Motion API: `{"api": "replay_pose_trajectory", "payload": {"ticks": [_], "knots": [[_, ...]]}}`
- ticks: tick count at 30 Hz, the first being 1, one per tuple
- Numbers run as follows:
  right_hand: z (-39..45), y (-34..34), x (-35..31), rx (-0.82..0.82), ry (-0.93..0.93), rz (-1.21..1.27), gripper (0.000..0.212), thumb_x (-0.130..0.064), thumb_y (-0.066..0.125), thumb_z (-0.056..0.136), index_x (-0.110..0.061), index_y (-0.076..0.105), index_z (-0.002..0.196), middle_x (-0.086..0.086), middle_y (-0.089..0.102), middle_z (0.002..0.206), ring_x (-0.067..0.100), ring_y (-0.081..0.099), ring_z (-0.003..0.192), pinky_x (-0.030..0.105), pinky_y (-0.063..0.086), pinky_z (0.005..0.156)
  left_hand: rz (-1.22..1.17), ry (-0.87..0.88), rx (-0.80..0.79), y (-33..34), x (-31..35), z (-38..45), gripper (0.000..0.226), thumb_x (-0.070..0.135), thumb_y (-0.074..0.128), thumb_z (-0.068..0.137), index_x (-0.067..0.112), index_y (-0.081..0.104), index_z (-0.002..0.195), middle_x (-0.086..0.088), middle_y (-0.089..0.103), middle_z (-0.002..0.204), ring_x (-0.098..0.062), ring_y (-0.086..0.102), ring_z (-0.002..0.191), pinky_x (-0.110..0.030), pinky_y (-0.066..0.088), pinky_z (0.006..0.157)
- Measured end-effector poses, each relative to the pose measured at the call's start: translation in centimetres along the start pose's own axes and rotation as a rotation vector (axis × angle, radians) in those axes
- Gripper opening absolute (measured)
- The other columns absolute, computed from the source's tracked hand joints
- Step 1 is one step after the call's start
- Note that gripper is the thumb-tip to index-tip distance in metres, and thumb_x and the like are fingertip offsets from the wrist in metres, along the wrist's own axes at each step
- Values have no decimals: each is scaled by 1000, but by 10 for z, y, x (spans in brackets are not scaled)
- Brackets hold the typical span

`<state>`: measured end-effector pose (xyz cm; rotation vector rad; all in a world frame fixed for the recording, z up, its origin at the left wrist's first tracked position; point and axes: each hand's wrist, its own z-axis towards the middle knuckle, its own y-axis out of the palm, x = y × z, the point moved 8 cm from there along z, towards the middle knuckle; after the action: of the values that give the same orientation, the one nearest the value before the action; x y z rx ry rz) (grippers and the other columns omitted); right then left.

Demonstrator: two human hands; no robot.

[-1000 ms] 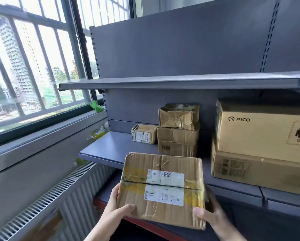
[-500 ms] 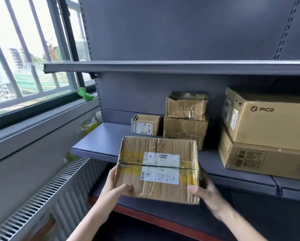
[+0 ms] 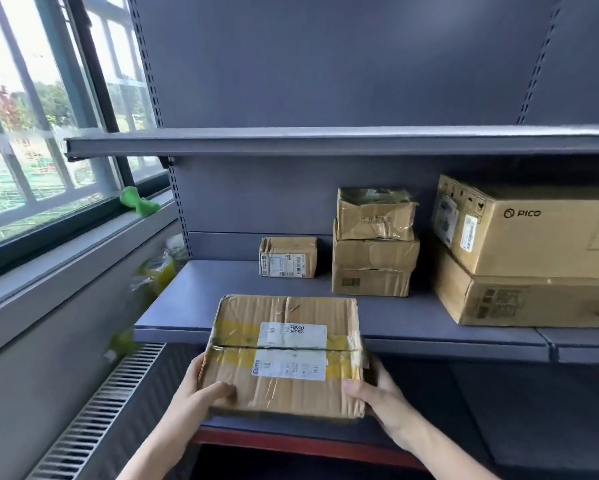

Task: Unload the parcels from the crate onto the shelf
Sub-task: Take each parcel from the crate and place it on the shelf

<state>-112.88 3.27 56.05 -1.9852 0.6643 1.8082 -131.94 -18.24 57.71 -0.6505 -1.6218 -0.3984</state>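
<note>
Grey shelf point(image 3: 429, 317) now fills more of the view. Both hands, left hand point(image 3: 201, 398) and right hand point(image 3: 377, 396), grip a taped parcel point(image 3: 284, 355), raised closer to its near edge.

Barred window point(image 3: 31, 140) at left, green plastic toy point(image 3: 137, 202) on grey sill, white ribbed radiator point(image 3: 97, 410) below

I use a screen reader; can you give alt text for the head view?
Both hands, left hand and right hand, hold a taped parcel at the front edge of a grey shelf, where other cardboard boxes sit.
</note>
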Motion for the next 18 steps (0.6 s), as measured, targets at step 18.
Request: {"api": "replay_pose_trajectory", "payload": {"ticks": [18], "knots": [[34, -16, -5, -64, 7, 86, 78, -28, 80, 48, -22, 50, 119, 7, 67, 111, 23, 63, 102, 32, 54, 75, -36, -15, 23, 15, 18, 4, 55, 24, 67, 52, 36, 54, 105, 7, 68, 80, -7, 57, 53, -22, 38, 48]]}}
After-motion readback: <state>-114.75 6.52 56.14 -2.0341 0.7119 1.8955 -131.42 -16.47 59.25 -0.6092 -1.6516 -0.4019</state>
